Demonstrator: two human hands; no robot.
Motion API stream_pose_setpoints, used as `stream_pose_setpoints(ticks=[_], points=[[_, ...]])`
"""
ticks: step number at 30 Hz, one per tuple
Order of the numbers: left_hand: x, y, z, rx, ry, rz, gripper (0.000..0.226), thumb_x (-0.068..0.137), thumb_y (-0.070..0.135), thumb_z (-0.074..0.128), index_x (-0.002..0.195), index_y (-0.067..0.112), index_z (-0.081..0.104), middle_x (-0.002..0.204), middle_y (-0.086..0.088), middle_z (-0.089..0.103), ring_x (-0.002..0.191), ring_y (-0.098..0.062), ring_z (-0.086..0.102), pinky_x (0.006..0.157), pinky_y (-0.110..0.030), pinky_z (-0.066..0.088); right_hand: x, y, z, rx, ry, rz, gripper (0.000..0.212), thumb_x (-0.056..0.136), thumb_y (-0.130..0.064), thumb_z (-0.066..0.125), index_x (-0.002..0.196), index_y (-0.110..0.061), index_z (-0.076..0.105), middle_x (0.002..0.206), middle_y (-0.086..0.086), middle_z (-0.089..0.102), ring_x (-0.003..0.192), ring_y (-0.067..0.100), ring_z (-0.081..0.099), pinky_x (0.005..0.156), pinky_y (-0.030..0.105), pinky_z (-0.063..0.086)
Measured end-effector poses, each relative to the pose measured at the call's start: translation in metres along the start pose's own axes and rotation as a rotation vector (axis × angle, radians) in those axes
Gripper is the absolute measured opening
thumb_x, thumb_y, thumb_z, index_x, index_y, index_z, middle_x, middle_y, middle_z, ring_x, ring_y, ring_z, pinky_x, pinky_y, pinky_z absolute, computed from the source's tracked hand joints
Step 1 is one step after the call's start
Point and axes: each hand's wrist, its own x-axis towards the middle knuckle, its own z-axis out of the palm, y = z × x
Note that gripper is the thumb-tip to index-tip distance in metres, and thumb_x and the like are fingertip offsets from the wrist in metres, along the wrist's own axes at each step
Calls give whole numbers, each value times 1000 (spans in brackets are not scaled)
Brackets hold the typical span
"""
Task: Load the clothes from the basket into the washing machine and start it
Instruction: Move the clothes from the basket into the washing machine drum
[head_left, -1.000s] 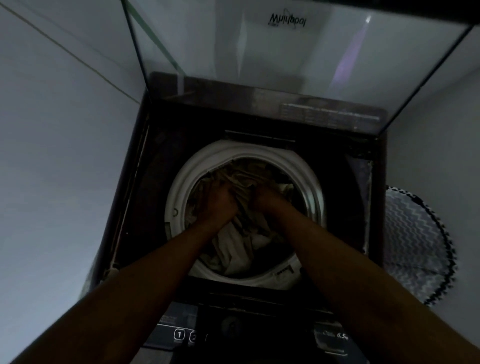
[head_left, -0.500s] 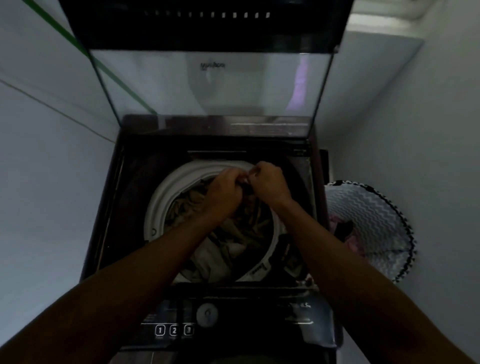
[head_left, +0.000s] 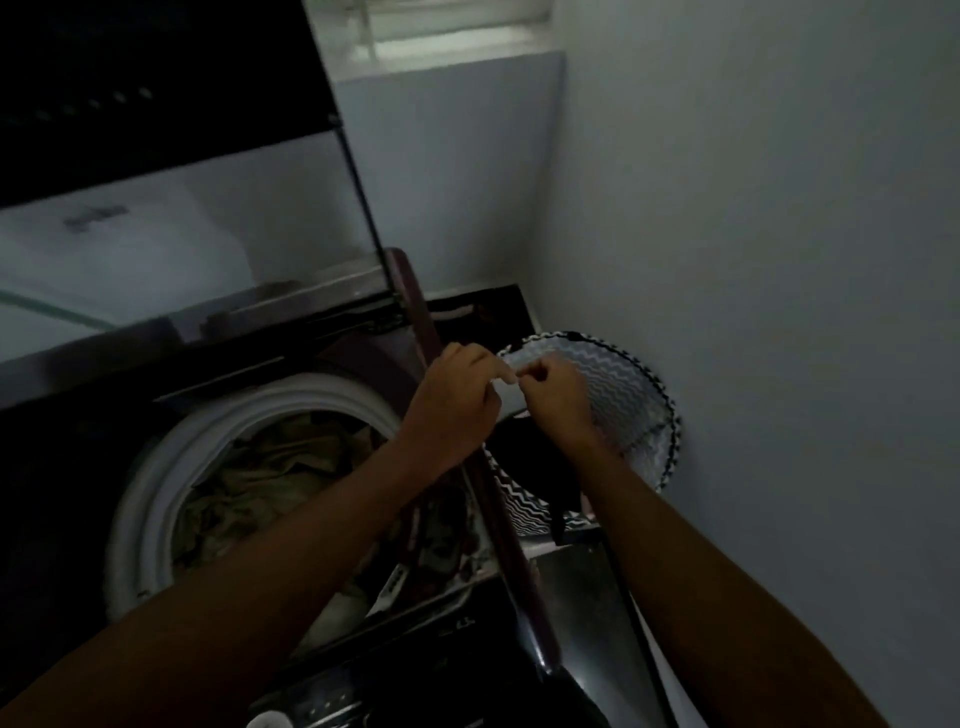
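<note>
The top-loading washing machine (head_left: 182, 457) stands with its lid (head_left: 171, 244) raised, and beige and pale clothes (head_left: 280, 467) fill the drum. A zigzag-patterned basket (head_left: 623, 395) sits on the floor to its right, with a dark garment (head_left: 530, 462) inside. My left hand (head_left: 452, 400) hovers over the machine's right edge and my right hand (head_left: 558, 400) over the basket. Both hands have curled fingers, and their fingertips meet between them. I cannot make out whether they pinch anything.
A grey wall (head_left: 753, 260) closes in right of the basket, and a window sill (head_left: 447, 52) lies above the corner. The machine's control panel (head_left: 332, 696) runs along the near edge. The room is dim.
Both hands have lifted out of the drum and swung right, from above the clothes to above the basket's rim. The view has turned right with them.
</note>
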Motion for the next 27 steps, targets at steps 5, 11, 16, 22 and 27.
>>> stream_pose_setpoints(ticks=[5, 11, 16, 22, 27], points=[[27, 12, 54, -81, -249, -191, 23, 75, 9, 60, 92, 16, 73, 94, -2, 72, 91, -23, 65, 84, -37, 50, 24, 84, -6, -78, -115, 201, 17, 84, -21, 60, 74, -10, 68, 76, 12, 69, 74, 26, 63, 69, 34, 48], [47, 8, 130, -65, -622, -502, 19, 86, 5, 57, 99, 3, 70, 106, -14, 69, 105, -26, 62, 79, -21, 38, 47, 158, -8, -71, -233, 400, 21, 89, -9, 52, 67, -9, 50, 63, 5, 45, 71, 20, 49, 59, 25, 35], [50, -8, 189, -22, -769, -623, 24, 92, 9, 50, 104, -1, 69, 101, -19, 70, 94, -32, 66, 72, -31, 48, 67, 217, 17, -22, -385, 562, 25, 85, -17, 58, 101, 2, 61, 98, 22, 66, 86, 31, 64, 71, 35, 53], [54, -38, 268, 85, -894, -504, 40, 93, 16, 53, 132, 11, 53, 137, -13, 53, 122, -30, 52, 102, -36, 44, 96, 275, 64, -62, -498, 574, 49, 90, -25, 55, 135, -5, 51, 133, 19, 56, 116, 34, 57, 95, 35, 49], [59, -62, 311, 161, -950, -451, 45, 92, 20, 54, 135, 9, 50, 139, -18, 48, 123, -34, 49, 103, -37, 42, 118, 301, 92, -95, -522, 508, 53, 97, -26, 51, 147, -12, 38, 150, 16, 40, 133, 32, 42, 109, 34, 35]])
